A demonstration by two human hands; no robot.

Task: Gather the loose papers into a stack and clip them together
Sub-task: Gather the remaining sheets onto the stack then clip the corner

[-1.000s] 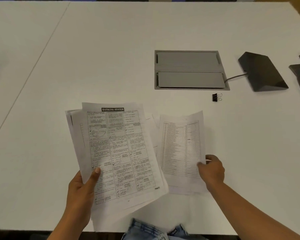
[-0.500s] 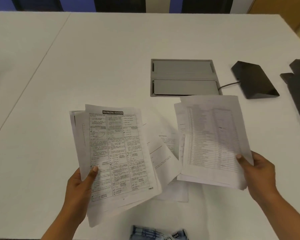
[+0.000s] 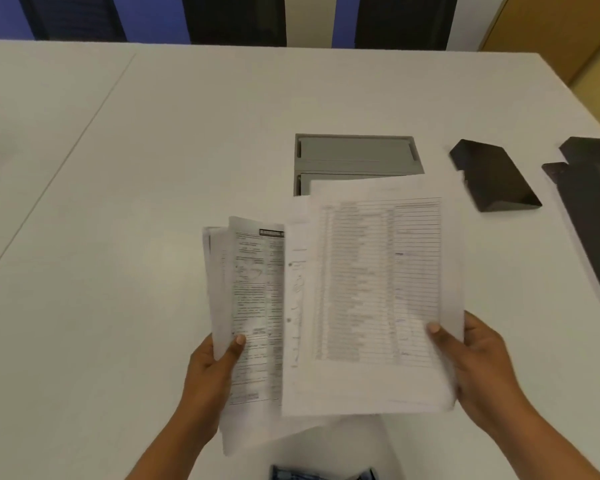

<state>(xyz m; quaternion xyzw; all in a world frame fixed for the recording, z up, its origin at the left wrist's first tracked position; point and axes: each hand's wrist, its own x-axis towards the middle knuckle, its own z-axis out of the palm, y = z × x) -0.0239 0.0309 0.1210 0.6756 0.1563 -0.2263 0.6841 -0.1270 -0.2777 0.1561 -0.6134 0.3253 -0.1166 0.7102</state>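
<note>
Two bundles of printed papers are held above the white table [image 3: 153, 202], just in front of the grey cable hatch [image 3: 357, 155] set into its top. The left hand [image 3: 212, 379] is closed on the left bundle [image 3: 246, 306], thumb pressed on its lower left edge. The right hand [image 3: 478, 362] is closed on the right bundle [image 3: 378, 289], thumb laid on the lined top sheet. The right bundle is overlapped onto the left one, and the hatch's near edge is covered by its top. A black wedge-shaped block [image 3: 492, 181] is seen right of the hatch. The print is blurred.
</note>
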